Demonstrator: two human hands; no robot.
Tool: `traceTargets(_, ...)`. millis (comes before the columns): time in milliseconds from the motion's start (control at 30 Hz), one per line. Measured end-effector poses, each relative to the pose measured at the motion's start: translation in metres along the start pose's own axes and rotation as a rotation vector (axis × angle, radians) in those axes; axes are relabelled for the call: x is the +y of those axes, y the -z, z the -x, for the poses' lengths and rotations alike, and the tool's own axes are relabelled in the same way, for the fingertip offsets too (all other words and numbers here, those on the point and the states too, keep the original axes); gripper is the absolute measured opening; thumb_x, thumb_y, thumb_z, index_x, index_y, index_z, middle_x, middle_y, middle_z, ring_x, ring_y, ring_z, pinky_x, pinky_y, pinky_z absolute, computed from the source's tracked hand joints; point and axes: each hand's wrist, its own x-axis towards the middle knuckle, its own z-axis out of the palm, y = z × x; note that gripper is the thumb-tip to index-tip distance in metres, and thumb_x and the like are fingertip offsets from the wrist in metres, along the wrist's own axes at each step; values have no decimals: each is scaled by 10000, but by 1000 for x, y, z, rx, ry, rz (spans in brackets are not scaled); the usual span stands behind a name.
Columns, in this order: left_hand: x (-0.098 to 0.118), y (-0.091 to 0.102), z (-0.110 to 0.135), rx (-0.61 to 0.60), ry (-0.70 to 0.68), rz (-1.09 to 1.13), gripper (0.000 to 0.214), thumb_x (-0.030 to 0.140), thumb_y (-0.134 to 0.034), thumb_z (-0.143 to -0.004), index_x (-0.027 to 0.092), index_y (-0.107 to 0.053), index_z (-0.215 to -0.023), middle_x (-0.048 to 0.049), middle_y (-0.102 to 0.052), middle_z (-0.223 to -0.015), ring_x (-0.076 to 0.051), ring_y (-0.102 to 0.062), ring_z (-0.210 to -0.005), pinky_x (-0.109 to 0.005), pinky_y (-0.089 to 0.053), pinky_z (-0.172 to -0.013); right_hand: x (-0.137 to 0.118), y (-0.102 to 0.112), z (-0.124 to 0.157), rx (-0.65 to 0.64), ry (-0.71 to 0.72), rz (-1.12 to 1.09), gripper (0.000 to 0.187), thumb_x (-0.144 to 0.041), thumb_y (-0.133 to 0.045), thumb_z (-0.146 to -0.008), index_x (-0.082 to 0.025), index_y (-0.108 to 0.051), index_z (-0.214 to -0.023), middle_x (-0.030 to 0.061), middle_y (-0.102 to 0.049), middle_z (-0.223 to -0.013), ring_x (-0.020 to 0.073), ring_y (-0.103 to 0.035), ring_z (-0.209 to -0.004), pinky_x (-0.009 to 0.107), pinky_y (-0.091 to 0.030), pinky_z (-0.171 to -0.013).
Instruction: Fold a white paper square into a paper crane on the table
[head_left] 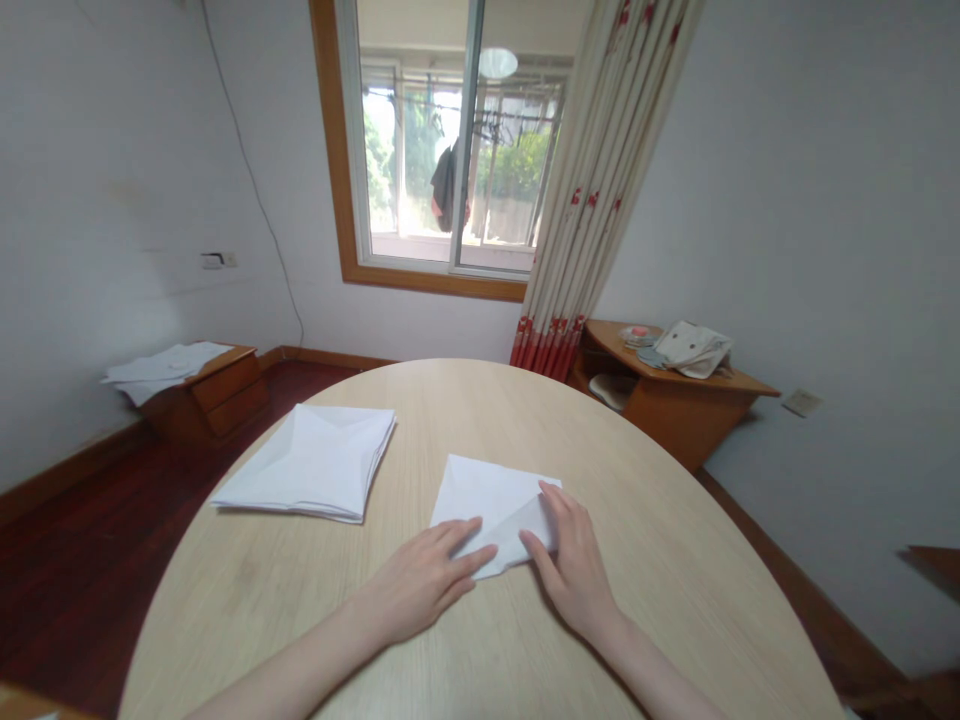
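Note:
A white sheet of paper [487,500] lies on the round table in front of me, one corner partly folded over toward its middle. My left hand [424,580] rests on its near left part, fingers stretched out and apart, pressing it down. At the sheet's right side, my right hand [570,550] has the folded flap between thumb and fingers. The fingertips reach the far right corner and the thumb is at the near edge. To the left sits a stack of folded white paper [307,465], touched by neither hand.
The pale wooden round table [637,480] fills the foreground. A low drawer cabinet [225,390] with papers on it is at the left. On the right, a wooden desk [667,410] holds a white cloth bag [694,348]. A patterned curtain [592,200] hangs beside the window.

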Motion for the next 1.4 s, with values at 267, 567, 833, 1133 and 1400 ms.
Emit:
traceTargets(267, -3, -7, 1, -4, 19, -37, 396, 299, -478, -970, 256, -478, -1363, -121, -429, -1467, -287, -443, -1315, -468, -429, -1046, -12, -2, 3, -76, 155, 208, 580, -241, -413, -941, -257, -185, -1474, 136, -444, -1375, 306, -379, -1294, 525, -228, -1064)
traceTargets(567, -1, -4, -1, -63, 33, -96, 411, 292, -500, -961, 214, -485, -1364, -148, -436, -1458, -296, -422, -1332, -460, -424, -1053, -13, -4, 5, -186, 165, 227, 636, -319, -499, -903, -207, -219, -1463, 143, -427, -1425, 307, -311, -1348, 523, -152, -1095)
traceTargets(833, -3, -3, 0, -56, 31, -91, 427, 349, -520, -951, 188, -504, -1346, -131, -472, -1436, -287, -452, -1304, -448, -433, -1043, -13, -4, 5, -191, 170, 237, 643, -310, -479, -904, -192, -212, -1478, 140, -427, -1430, 305, -304, -1352, 518, -164, -1096)
traceTargets(1133, -1, 11, -2, -73, 2, -85, 317, 346, -536, -942, 231, -622, -1225, -83, -562, -1346, -259, -571, -1028, -423, -510, -889, -8, -10, 5, -115, 188, 306, 560, -269, -425, -941, -153, -246, -1459, 173, -448, -1393, 299, -323, -1332, 513, -200, -1076)
traceTargets(1400, 0, 7, -2, -44, -24, -90, 313, 332, -528, -947, 224, -626, -1224, -78, -575, -1321, -246, -534, -971, -402, -491, -866, -5, -14, 6, -107, 160, 291, 550, -273, -400, -949, -168, -227, -1461, 177, -462, -1370, 300, -363, -1309, 512, -224, -1065)
